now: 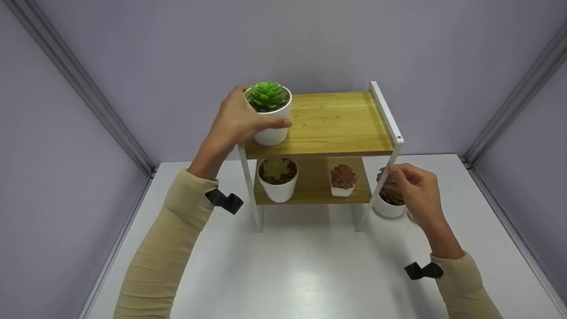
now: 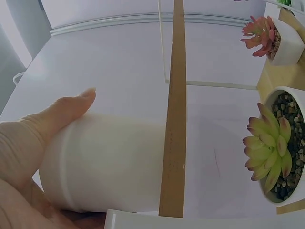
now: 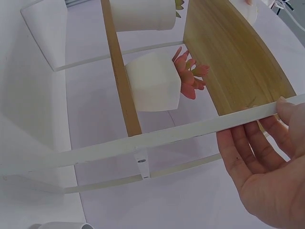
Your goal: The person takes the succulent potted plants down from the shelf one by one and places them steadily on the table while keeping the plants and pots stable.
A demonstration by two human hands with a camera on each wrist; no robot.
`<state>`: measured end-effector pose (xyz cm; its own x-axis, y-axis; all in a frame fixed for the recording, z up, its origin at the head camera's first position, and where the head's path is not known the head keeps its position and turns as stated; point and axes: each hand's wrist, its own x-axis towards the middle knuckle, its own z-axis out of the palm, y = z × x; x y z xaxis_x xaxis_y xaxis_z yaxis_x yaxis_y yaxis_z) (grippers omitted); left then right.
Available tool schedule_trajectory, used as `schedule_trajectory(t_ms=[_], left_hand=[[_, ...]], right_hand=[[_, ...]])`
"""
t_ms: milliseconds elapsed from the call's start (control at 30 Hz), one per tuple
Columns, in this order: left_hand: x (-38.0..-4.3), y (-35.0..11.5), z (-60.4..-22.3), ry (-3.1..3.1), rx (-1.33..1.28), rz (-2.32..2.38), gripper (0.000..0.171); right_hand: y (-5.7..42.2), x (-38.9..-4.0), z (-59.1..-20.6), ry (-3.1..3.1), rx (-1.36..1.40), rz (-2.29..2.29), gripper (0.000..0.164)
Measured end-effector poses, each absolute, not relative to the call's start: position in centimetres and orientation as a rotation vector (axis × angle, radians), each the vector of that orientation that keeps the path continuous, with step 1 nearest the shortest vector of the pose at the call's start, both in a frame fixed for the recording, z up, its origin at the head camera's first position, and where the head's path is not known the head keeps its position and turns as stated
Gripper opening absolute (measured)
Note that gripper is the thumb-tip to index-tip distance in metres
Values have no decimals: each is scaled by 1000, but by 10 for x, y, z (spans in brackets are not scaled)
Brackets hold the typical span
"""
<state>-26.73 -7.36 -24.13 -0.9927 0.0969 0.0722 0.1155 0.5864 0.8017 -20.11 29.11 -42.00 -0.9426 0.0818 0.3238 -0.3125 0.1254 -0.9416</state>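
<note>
My left hand (image 1: 239,116) grips a round white pot (image 1: 271,133) with a green succulent (image 1: 266,94) in it, at the left end of the upper wooden shelf board (image 1: 339,122). In the left wrist view the pot (image 2: 109,162) has its base right at the board's edge, with the thumb along its side. On the right, my right hand (image 1: 414,188) holds the white front post (image 1: 384,179) of the shelf rack; the right wrist view shows thumb and fingers around this post (image 3: 190,131).
The lower board (image 1: 312,195) carries a pot with a pale green succulent (image 1: 279,186) and a small white pot with a reddish succulent (image 1: 342,179). Beside the rack, partly behind my right hand, a white pot (image 1: 389,209) stands on the white table (image 1: 288,274). Grey walls enclose the table.
</note>
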Motion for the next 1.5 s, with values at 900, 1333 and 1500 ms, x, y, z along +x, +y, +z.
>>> schedule_trajectory(t_ms=[900, 1333, 1500], left_hand=[[-267, -69, -239, -2783, -155, -1346, 103], [-261, -67, -237, -2704, -272, -1351, 101], [-256, -65, -235, -2690, -297, -1343, 102]], right_hand=[[291, -200, -421, -2123, 238, 1869, 30], [292, -204, -423, -2121, 240, 1878, 27], [293, -204, -423, -2131, 247, 1866, 29]])
